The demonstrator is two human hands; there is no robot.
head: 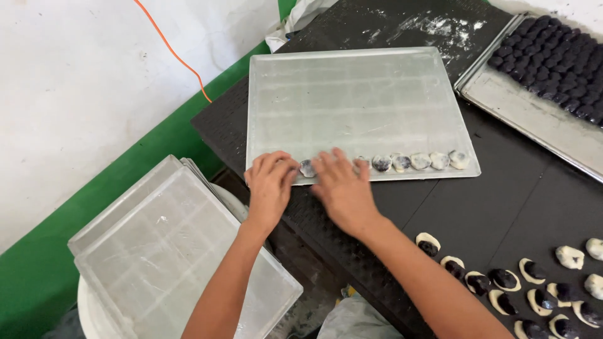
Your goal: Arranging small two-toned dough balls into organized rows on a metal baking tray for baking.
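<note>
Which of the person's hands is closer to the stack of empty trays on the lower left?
Left. The left hand rests at the near-left corner of the metal tray, just above the stack of empty trays. The right hand lies farther right, along the row of dough pieces.

- The shallow rectangular metal tray [352, 100] is bare across its whole far part, giving open passage.
- A row of round dough pieces with dark filling [411, 162] blocks its near edge.
- A stack of spare metal trays [169, 245] obstructs the left.

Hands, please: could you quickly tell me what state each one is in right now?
Left hand: open, palm down, fingers on the near rim of the metal tray, holding nothing visible.
Right hand: open, flat over the row of dough pieces.
</note>
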